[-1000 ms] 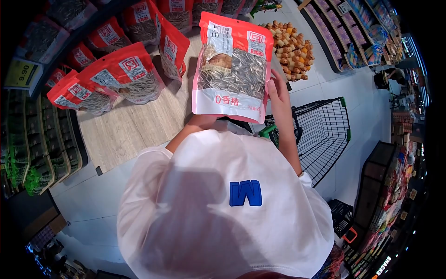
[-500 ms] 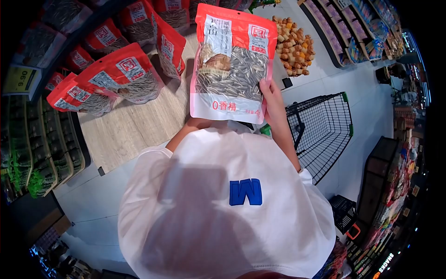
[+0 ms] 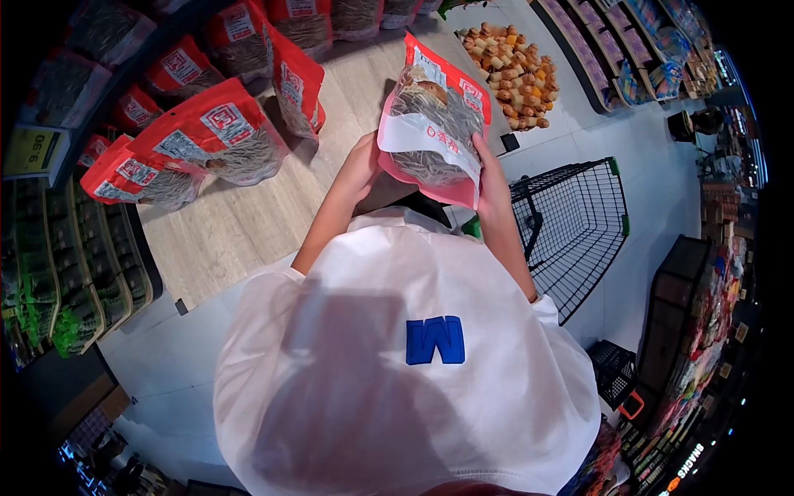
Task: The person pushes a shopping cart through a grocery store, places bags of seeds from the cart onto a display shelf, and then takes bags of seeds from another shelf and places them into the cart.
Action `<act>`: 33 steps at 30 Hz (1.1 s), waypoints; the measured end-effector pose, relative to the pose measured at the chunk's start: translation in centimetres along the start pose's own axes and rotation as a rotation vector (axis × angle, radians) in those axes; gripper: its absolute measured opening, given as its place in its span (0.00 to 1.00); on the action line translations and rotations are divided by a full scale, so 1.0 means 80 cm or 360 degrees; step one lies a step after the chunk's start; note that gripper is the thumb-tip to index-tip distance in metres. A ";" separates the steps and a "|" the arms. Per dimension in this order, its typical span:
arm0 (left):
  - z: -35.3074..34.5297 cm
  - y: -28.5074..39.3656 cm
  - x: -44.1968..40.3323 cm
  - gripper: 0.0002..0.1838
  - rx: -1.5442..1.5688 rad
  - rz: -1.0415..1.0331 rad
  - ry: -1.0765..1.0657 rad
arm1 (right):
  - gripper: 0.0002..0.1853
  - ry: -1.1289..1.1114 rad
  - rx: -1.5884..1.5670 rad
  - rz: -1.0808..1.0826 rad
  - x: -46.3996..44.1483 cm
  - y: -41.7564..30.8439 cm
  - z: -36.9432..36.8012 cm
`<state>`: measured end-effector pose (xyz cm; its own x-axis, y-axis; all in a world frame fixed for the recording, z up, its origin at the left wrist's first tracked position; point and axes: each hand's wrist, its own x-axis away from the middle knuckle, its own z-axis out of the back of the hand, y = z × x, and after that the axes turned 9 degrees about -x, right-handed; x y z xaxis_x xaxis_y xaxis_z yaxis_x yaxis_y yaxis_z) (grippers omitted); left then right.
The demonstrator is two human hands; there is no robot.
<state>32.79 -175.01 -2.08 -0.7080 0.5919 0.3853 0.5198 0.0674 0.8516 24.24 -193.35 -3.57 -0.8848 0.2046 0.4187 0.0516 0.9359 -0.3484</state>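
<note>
A bag of sunflower seeds (image 3: 438, 128), red at the top with a see-through window and a pale printed band, is held up before my chest, tilted. My left hand (image 3: 361, 168) grips its left side, with the fingers mostly hidden behind the bag. On the other side my right hand (image 3: 491, 175) pinches the right edge, thumb on the front. More bags of the same kind stand on the wooden display table (image 3: 223, 240), the nearest a red bag (image 3: 219, 136) to the left.
A black wire shopping cart (image 3: 571, 227) stands on the floor at my right. Beyond the table lies a heap of brown and orange items (image 3: 514, 78). A price tag (image 3: 37, 153) hangs at the far left. Shelves of packaged goods (image 3: 695, 331) line the right side.
The bag has come down slightly and tipped from facing me squarely to a slant, its top leaning away. My left hand, mostly hidden behind it before, now shows at its left side.
</note>
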 end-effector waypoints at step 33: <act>-0.001 0.020 0.017 0.13 -0.0844 -0.0141 -0.0483 | 0.20 0.0106 -0.0048 -0.0096 -0.008 -0.004 0.018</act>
<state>32.64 -174.14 -0.20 -0.5297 0.8096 0.2530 0.1016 -0.2355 0.9665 24.11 -194.17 -4.91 -0.8540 0.1651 0.4933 0.0138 0.9551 -0.2959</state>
